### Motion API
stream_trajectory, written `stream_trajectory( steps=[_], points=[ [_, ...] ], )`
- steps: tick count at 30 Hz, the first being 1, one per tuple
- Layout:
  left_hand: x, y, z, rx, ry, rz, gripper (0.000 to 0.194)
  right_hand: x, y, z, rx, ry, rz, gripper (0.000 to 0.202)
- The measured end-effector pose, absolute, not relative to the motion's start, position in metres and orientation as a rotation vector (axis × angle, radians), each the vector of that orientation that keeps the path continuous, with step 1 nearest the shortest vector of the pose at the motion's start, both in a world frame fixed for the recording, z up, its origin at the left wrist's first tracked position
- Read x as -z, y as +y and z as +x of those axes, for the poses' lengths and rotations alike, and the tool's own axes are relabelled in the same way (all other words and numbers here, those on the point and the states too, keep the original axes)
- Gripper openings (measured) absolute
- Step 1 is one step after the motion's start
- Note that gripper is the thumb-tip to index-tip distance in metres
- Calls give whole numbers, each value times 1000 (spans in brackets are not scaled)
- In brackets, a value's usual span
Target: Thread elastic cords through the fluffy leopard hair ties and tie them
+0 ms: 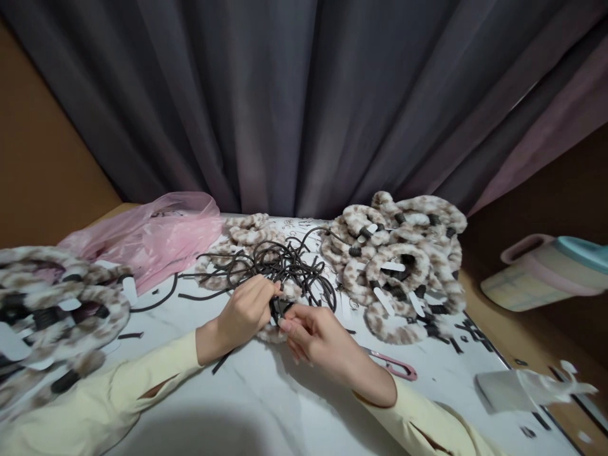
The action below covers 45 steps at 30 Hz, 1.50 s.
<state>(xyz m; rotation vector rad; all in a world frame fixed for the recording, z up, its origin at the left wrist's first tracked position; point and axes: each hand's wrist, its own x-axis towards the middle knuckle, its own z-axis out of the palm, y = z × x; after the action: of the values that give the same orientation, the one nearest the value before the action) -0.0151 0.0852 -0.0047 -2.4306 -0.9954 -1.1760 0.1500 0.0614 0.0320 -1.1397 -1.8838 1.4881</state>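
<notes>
Near the middle of the table, my left hand (247, 310) has its fingers closed on a black cord by a spotted fluffy ring (273, 334). From the right, my right hand (316, 332) pinches the same dark cord (280, 308) with thumb and index finger. Both hands nearly touch, and they partly hide the fluffy ring beneath them. Just behind them lies a tangled heap of black cords (289, 259), with loose ends spreading to the left.
Piles of spotted fluffy rings with white tags stand at right (399, 253) and left (111, 316). A pink plastic bag (175, 234) lies back left. A pink-handled cutter (401, 368) is beside my right wrist. Farther right are a white container (503, 389) and a tumbler (536, 278).
</notes>
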Motion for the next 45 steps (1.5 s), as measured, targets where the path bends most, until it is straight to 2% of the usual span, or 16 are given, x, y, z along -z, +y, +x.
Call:
stream_trajectory(
  steps=[9,13,15,23,31,37,43,45],
  points=[
    [7,84,-18,1034,-1030,-2602,28,-41,63,159,-895,-2342,-1177,26],
    [-1,81,-15,1197,-1241,-2759,27,-38,80,173,-468,-2455,-1130,20],
    [-8,78,-12,1272,-1355,-2839,24,-35,88,177,-363,-2469,-1091,22],
    [-21,69,-10,1314,-1461,-2964,12,-22,93,174,-389,-2398,-933,24],
    [-23,63,-10,1482,-1180,-2939,19,-23,91,164,-645,-2264,-800,25],
    [-19,61,-10,1456,-1044,-2909,26,-22,92,160,-869,-2261,-905,24],
    [-14,69,-8,1457,-1580,-2797,15,-28,89,168,-530,-2187,-993,16],
    [-14,70,-8,1460,-1672,-2768,15,-35,87,172,-541,-2229,-1017,12]
  ],
)
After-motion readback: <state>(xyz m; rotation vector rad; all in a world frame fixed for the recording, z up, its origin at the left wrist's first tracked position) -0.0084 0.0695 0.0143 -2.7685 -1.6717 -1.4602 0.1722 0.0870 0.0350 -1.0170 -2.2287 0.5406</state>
